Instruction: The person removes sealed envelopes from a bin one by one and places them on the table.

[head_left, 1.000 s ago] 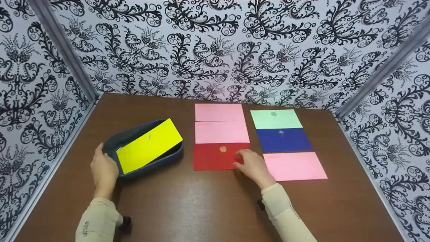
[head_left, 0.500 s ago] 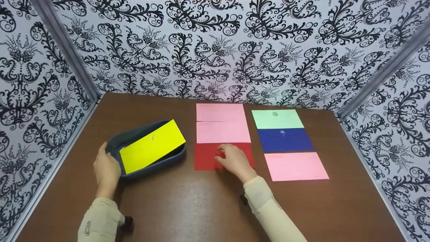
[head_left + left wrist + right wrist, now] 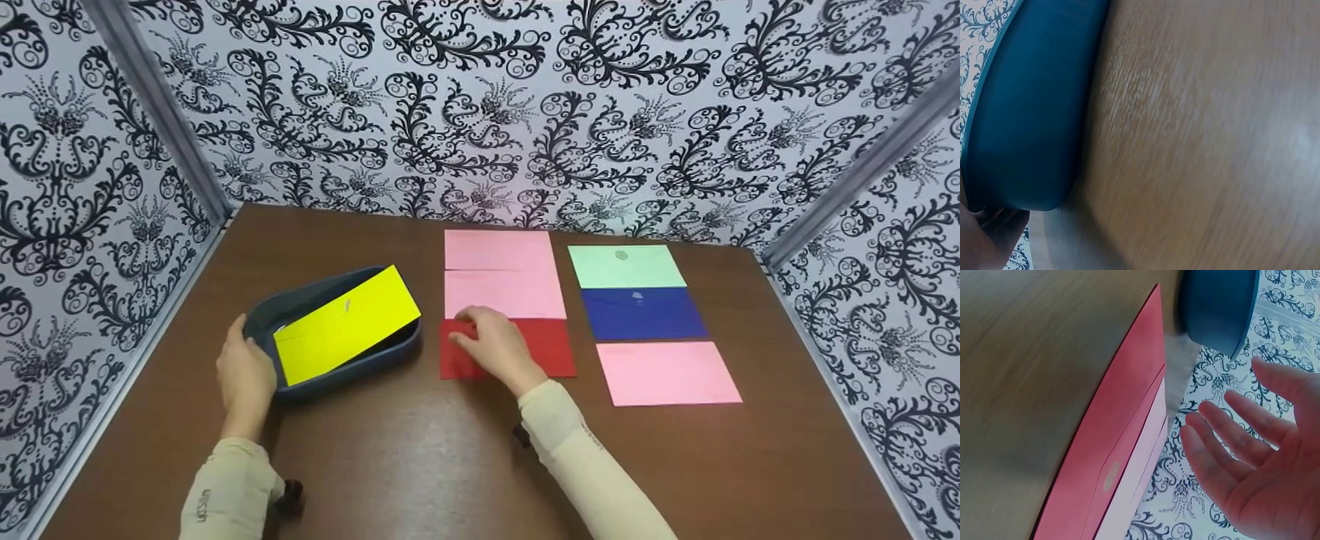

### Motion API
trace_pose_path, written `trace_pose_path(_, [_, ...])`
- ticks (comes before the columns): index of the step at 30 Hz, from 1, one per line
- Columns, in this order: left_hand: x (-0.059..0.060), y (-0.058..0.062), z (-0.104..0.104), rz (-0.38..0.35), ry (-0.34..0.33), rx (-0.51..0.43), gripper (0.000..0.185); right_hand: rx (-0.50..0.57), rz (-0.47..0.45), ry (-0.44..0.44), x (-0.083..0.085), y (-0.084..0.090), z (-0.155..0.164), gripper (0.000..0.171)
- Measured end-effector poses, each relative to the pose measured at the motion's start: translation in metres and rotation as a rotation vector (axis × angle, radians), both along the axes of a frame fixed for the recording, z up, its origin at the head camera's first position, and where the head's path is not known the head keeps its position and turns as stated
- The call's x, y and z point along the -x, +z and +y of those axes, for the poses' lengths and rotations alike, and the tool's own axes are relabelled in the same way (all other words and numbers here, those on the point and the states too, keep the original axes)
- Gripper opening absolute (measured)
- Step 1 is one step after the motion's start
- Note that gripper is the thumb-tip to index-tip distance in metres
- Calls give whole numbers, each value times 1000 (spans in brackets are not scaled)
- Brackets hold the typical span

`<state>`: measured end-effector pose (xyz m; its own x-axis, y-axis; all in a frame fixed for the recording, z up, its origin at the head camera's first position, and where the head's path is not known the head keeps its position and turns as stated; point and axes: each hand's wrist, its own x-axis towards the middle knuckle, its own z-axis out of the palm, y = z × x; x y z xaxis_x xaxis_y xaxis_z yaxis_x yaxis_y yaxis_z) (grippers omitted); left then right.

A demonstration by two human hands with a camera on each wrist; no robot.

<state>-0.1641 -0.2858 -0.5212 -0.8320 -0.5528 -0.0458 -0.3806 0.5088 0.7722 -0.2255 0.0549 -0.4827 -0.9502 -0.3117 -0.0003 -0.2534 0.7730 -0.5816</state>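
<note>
Just right of the blue tray [image 3: 259, 315], the right hand's [image 3: 491, 346] loose, empty grip could skid the red envelope [image 3: 551, 349] into the pink ones [image 3: 506, 292].

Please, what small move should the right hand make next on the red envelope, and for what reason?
Probably lower the fingers and pinch the left edge of the red envelope. The right hand hovers open over its left part; the wrist view shows straight fingers off the paper, with no grip. The left hand holds the blue tray, where a yellow envelope already lies.
</note>
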Motion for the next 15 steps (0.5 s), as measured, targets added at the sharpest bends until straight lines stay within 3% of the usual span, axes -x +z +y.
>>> trace_pose_path(15, [0,-1,1,-1,-3,-9,51,9,8,24,10,4,-40,51])
